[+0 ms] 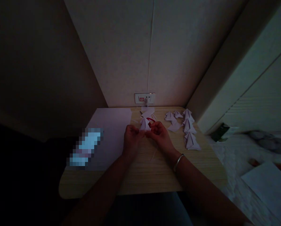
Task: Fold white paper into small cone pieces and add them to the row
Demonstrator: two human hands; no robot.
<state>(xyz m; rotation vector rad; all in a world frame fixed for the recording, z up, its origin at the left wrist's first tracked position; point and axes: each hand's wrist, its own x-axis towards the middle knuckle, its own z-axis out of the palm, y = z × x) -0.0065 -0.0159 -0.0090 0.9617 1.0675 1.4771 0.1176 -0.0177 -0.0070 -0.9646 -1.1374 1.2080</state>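
Note:
Between my two hands, above the middle of the wooden table (pixel 140 180), is a small white folded paper piece (pixel 144 123) with a pointed top and pleated sides. My left hand (pixel 131 139) pinches its lower left edge. The lower right edge is gripped by the fingers of my right hand (pixel 162 135), whose wrist bears a bracelet. Just behind the right fingers shows a red curved handle (pixel 151 119); the rest of that object is hidden. Similar folded paper pieces (pixel 189 141) stand in a column to the right, with smaller ones (pixel 170 115) beside them.
Large white paper sheets (pixel 114 135) lie at the left, under a lit, pixelated phone-shaped object (pixel 88 146). Paper scraps (pixel 148 111) sit at the back below a wall socket (pixel 143 98). Another sheet (pixel 269 182) rests on the quilted surface at the right.

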